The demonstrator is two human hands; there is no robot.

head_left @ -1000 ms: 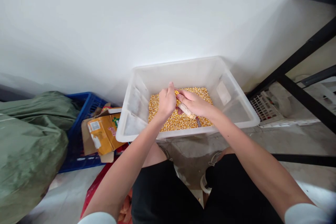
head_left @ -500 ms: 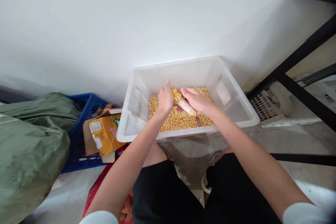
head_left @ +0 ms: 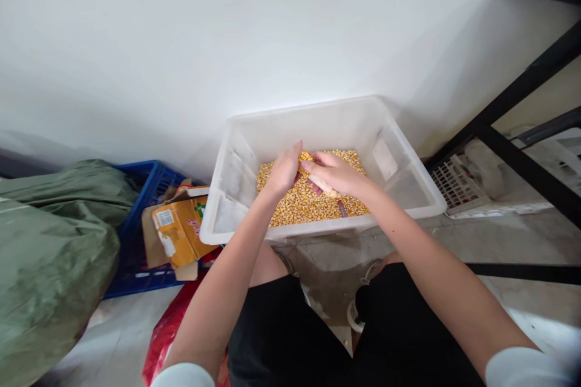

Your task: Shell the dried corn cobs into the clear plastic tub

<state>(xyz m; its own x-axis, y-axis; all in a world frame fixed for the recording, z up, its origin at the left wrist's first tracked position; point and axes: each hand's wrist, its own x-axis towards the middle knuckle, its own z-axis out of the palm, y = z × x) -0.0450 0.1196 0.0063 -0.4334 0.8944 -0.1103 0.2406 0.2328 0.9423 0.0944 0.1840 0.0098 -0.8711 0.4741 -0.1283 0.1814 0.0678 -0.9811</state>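
Note:
A partly stripped corn cob [head_left: 321,185] is held over the middle of a translucent plastic bin [head_left: 324,230]. Yellow kernels cover its far end, while the near end is pale and bare. My left hand [head_left: 285,170] is closed around the kernel-covered end, its fingers mostly hidden. My right hand [head_left: 338,173] closes over the cob from the right, with the thumb side at the kernels. Beneath both hands lie loose corn kernels [head_left: 299,207], spread over the bin's floor. A thin dark tool-like piece [head_left: 342,208] pokes out of them near the front wall.
To the left, a blue crate [head_left: 152,281] holds a torn orange carton [head_left: 181,231], beside a large green sack [head_left: 59,254]. A red bag [head_left: 166,329] lies by my left leg. On the right stand a black metal frame [head_left: 521,157] and a white basket [head_left: 463,184].
My right hand has shifted slightly left along the cob and now covers more of it. The left hand has turned a little and stays on the kernel-covered end.

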